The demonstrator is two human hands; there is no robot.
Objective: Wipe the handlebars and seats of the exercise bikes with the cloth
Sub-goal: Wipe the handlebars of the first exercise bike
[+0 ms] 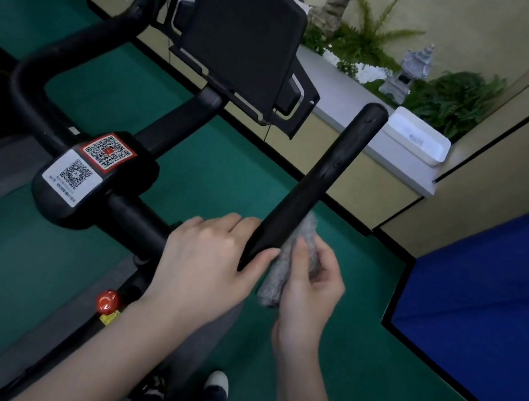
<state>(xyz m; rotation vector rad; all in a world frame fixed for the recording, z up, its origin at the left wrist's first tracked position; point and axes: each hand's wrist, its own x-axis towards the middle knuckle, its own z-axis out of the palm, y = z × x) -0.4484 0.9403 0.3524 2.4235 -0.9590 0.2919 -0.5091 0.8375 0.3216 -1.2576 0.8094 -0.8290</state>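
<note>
**Cloth at the near end of the right grip**

The grey cloth [283,272] is bunched up and pressed against the right side of the right grip [321,181], close to that bar's near end. The right hand [308,287] holds it, fingers and thumb curled around the fabric, and the lower end of the cloth hangs out below the hand. The left hand [208,260] is wrapped around the same grip from the other side – fingers over the top, thumb along the near edge – just beside the cloth.

The grip is part of a black handlebar [83,43] that loops round to the far left. At the middle of the bar a black housing carries two QR stickers [88,165], one with a red border, one white. Beyond it, on a stem, stands the dark back of a screen [247,34]. Under the left wrist a red knob [107,301] shows on the frame.

The bike stands on green floor [370,355]. Along the wall runs a grey ledge [343,88]; a white tray [418,139] sits at its right end, with ferns [459,99] and a stone lantern [404,73] behind. A blue pad [504,273] stands at the right.
</note>
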